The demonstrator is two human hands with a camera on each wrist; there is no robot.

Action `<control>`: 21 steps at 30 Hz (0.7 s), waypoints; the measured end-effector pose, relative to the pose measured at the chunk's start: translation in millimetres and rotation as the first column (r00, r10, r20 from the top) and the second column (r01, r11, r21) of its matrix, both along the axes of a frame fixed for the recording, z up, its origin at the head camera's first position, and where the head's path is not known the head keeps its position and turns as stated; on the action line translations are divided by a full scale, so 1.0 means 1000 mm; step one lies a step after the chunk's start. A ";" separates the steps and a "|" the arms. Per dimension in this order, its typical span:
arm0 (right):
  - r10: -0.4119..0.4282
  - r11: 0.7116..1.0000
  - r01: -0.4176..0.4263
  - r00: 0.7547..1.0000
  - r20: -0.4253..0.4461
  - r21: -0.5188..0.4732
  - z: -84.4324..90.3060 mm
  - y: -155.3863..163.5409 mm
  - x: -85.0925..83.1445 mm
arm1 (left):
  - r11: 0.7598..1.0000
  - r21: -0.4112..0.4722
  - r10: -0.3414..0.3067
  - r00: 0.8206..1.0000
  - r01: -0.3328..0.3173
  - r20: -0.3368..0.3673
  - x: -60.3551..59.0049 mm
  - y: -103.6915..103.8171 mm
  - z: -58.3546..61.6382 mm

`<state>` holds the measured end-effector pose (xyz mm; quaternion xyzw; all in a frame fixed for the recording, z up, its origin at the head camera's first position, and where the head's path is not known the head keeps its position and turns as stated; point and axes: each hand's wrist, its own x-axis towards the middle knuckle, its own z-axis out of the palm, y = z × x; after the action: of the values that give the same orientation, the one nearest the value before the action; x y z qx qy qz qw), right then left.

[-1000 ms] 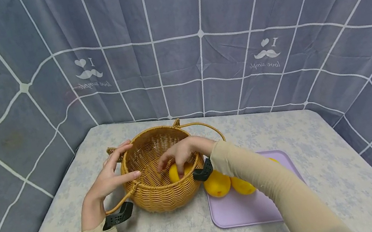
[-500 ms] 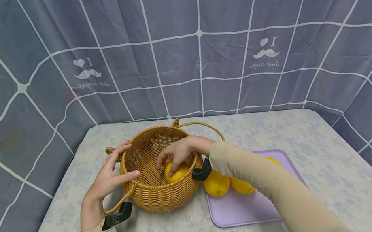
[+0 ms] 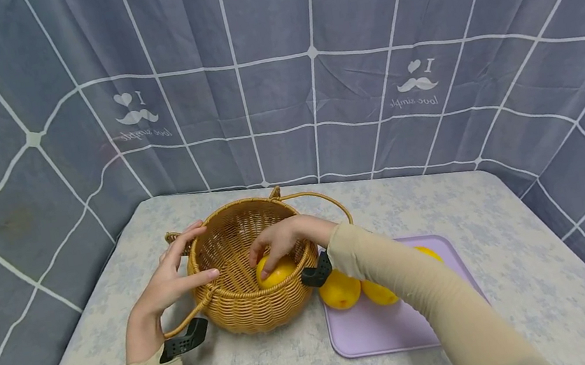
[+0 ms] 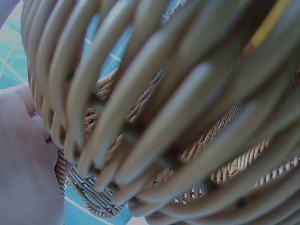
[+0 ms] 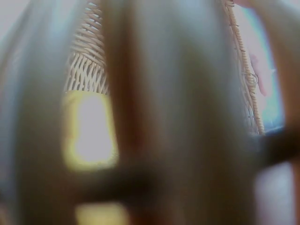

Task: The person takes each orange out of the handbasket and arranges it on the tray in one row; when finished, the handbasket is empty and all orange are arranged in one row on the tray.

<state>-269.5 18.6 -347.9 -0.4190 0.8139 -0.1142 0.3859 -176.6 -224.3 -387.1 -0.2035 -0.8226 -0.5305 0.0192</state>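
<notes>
A round wicker basket (image 3: 256, 314) stands at the left middle of the table in the head view. My left hand (image 3: 172, 283) holds its left rim, fingers and thumb spread along it. In the left wrist view the left palm (image 4: 28, 164) is beside the woven wall. My right hand (image 3: 279, 243) reaches over the right rim into the basket. Its thumb and fingers grip a rounded yellow fruit (image 3: 280, 273) low inside. In the right wrist view, blurred wicker strands (image 5: 187, 117) partly hide the yellow fruit (image 5: 91, 131).
Right of the basket lies a lilac tray (image 3: 382, 335) bearing several yellow fruits (image 3: 341, 290), partly hidden by the right sleeve (image 3: 401, 274). The basket's thin handle (image 3: 324, 195) sticks out to the right. A grey-blue gridded curtain (image 3: 279, 101) hangs behind the table.
Inside the basket the yellow fruit has shifted slightly left and shows more. The right thumb has moved across onto its top. The left hand and basket stay practically still.
</notes>
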 end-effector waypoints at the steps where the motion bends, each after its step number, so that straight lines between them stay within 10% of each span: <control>1: -0.003 1.000 0.003 1.000 -0.002 0.002 0.000 0.000 0.000 | 1.000 0.001 -0.001 1.000 0.001 -0.002 0.000 0.000 0.000; 21: 0.014 0.994 -0.010 0.999 0.034 -0.112 -0.002 0.000 0.000 | 1.000 0.002 -0.008 1.000 0.008 -0.006 -0.001 0.000 0.002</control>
<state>-269.9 18.9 -350.0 -0.4430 0.7969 -0.1645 0.3764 -177.7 -224.7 -385.4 -0.2082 -0.8212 -0.5309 0.0198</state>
